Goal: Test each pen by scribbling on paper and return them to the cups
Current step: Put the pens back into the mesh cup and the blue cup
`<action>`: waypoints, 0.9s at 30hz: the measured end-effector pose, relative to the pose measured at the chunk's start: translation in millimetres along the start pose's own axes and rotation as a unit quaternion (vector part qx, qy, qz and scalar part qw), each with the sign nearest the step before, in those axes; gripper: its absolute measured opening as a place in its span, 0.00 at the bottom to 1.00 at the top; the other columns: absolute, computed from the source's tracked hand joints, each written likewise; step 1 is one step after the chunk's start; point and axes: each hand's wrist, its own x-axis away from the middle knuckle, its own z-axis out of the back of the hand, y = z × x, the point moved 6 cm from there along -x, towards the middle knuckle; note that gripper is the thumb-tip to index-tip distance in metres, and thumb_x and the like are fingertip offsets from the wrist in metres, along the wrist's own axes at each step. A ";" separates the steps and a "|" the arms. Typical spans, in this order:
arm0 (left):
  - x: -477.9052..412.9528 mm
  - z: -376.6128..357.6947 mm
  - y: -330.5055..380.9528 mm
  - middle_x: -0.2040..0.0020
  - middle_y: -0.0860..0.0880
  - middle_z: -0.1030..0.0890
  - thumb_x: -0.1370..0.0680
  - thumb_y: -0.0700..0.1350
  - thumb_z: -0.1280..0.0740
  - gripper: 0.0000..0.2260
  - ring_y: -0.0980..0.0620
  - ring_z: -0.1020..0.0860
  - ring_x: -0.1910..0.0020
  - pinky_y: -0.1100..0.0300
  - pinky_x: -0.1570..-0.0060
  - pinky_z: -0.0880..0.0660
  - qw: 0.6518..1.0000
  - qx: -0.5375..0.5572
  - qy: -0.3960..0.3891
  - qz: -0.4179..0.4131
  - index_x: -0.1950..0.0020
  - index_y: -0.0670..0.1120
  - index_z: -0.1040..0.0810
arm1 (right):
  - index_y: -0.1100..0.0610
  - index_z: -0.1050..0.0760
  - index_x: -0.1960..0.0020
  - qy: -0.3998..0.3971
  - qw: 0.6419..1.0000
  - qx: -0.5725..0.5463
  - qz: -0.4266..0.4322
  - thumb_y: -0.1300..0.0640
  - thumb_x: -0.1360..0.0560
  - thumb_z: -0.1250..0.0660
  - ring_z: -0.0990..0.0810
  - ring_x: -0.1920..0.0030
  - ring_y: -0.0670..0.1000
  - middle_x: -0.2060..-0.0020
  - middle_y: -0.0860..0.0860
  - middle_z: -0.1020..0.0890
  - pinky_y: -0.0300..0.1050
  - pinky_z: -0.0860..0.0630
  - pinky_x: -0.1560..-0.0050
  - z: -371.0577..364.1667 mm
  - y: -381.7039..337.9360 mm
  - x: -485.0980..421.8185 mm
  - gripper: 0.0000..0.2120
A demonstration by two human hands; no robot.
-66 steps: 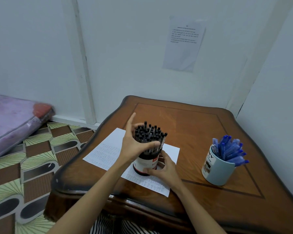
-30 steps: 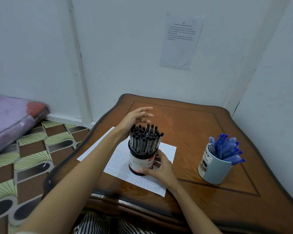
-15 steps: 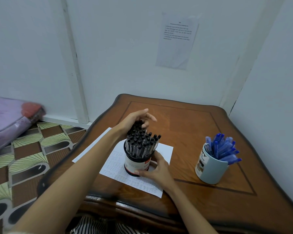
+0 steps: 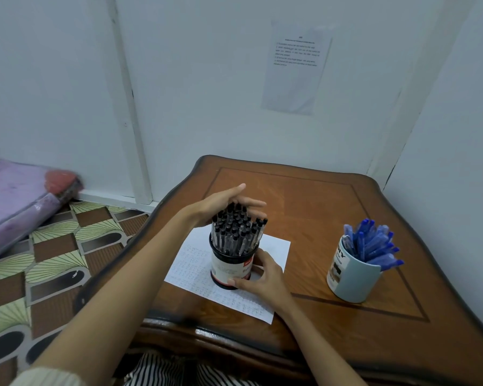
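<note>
Black pens (image 4: pixel 236 232) packed upright in pen cup (image 4: pixel 229 270) on scribbled paper (image 4: pixel 190 260), mid-worktop (image 4: pixel 318 218). Right hand (image 4: pixel 265 280) wrapped round cup's base. Left hand (image 4: pixel 221 203) loose-fingered, holding nothing, just behind pen tops; nearer for the pick. Long axes vertical: likely needs straight-up pull.

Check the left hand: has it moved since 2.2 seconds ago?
Yes. Against the black pen cup, the left hand went from the pens' near-left side to their far side, fingers now behind the tips.

Black pens (image 4: pixel 236 232) upright in cup (image 4: pixel 228 270) on paper (image 4: pixel 191 263)
</note>
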 end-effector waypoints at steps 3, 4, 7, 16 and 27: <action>-2.2 3.1 -6.8 0.33 0.47 0.26 0.18 0.58 0.60 0.28 0.52 0.27 0.35 0.56 0.34 0.33 0.999 0.014 -0.016 0.031 0.30 0.45 0.31 | 0.50 0.33 0.31 0.002 1.000 -0.004 0.000 0.42 0.41 0.21 0.26 0.40 0.41 0.38 0.45 0.25 0.33 0.28 0.43 -0.1 -0.3 0.3 0.42; -2.1 5.3 -7.9 0.33 0.47 0.26 0.19 0.58 0.60 0.28 0.52 0.28 0.34 0.55 0.34 0.35 0.999 0.018 -0.017 0.029 0.29 0.46 0.32 | 0.50 0.32 0.32 0.004 1.000 -0.004 0.000 0.39 0.42 0.22 0.26 0.40 0.41 0.38 0.45 0.25 0.36 0.28 0.42 -0.1 -0.2 0.3 0.43; -1.0 15.1 -3.5 0.36 0.46 0.22 0.19 0.58 0.60 0.28 0.48 0.26 0.36 0.48 0.35 0.34 0.998 0.048 0.033 -0.025 0.32 0.47 0.29 | 0.49 0.31 0.33 0.003 1.000 -0.005 0.005 0.36 0.44 0.25 0.26 0.41 0.40 0.39 0.45 0.24 0.35 0.27 0.43 -0.9 0.6 -0.5 0.43; -6.7 -3.6 23.9 0.45 0.49 0.17 0.17 0.53 0.51 0.23 0.54 0.20 0.45 0.60 0.42 0.28 0.983 -0.174 0.021 -0.058 0.44 0.45 0.19 | 0.49 0.32 0.32 0.006 1.000 0.005 0.002 0.41 0.41 0.22 0.27 0.40 0.42 0.39 0.44 0.25 0.39 0.28 0.41 0.1 2.1 -0.9 0.41; -6.6 -0.6 20.5 0.63 0.45 0.18 0.20 0.52 0.40 0.20 0.51 0.20 0.62 0.61 0.52 0.27 0.980 -0.172 0.053 -0.079 0.68 0.45 0.21 | 0.50 0.31 0.32 0.009 1.000 0.002 0.000 0.40 0.42 0.22 0.26 0.39 0.43 0.39 0.44 0.25 0.40 0.27 0.41 -0.4 2.5 -0.9 0.42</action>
